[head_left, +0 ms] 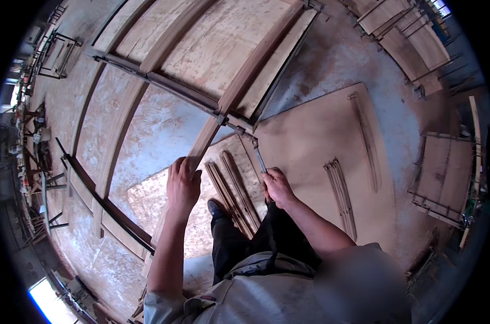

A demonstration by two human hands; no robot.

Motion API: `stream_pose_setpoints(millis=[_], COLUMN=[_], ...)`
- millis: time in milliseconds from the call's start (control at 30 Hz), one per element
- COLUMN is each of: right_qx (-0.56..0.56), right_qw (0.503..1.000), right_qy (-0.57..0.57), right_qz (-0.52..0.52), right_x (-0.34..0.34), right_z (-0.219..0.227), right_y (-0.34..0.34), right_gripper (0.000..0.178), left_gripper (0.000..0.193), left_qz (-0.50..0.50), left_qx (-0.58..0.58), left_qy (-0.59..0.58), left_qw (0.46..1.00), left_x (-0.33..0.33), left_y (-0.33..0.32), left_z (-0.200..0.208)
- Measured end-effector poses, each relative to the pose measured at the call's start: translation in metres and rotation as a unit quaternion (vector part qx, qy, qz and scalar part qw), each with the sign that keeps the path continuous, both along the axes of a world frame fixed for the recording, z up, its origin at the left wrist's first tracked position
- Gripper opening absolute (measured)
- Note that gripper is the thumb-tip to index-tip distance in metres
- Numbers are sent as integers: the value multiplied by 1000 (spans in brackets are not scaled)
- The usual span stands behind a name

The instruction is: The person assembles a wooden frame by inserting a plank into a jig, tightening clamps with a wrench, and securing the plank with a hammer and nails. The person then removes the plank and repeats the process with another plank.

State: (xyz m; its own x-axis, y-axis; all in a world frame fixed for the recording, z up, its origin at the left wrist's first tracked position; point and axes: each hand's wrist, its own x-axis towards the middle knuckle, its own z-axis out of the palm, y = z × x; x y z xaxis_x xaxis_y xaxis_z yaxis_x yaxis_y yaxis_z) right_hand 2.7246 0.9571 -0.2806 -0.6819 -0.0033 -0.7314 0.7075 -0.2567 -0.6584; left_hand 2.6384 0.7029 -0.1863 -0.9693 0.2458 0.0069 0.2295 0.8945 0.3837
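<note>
A long metal bar clamp (183, 93) lies across a wooden frame with pale panels (218, 40). Its screw end (242, 131) sticks out past the frame's right-hand wooden rail (206, 136). My left hand (183, 184) is closed over the near part of that rail, fingers wrapped on its top. A thin metal clamp handle (260, 160) hangs from the screw's end, and my right hand (278, 187) grips its lower end. Part of the handle is hidden inside my fingers. Both forearms reach up from the lower edge.
Bundles of thin wooden strips (339, 197) lie on a brown sheet (304, 135) on the floor, others near my feet. A second dark metal bar (107, 202) crosses the frame at left. Stacked panels (442, 173) stand at right, more boards (410, 46) at far right.
</note>
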Motion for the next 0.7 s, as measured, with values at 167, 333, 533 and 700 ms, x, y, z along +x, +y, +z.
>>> stream_pose_setpoints(millis=[167, 333, 533, 700], right_qx=[-30, -91, -111, -233], right_qw=[999, 994, 987, 947], right_qy=[33, 3, 3, -19], right_qz=[-15, -60, -117, -220], right_x=[-3, -3, 3, -1], right_z=[-18, -10, -19, 38], right_y=[2, -11, -32, -49], right_gripper=[17, 15, 15, 12], left_gripper=[46, 53, 57, 56], left_qz=[-53, -47, -49, -34], left_qx=[-46, -56, -27, 14], left_qy=[-18, -69, -142, -169], left_qw=[997, 995, 988, 985], left_x=[-47, -59, -64, -58], left_y=[33, 31, 24, 8], left_z=[-20, -30, -32, -45])
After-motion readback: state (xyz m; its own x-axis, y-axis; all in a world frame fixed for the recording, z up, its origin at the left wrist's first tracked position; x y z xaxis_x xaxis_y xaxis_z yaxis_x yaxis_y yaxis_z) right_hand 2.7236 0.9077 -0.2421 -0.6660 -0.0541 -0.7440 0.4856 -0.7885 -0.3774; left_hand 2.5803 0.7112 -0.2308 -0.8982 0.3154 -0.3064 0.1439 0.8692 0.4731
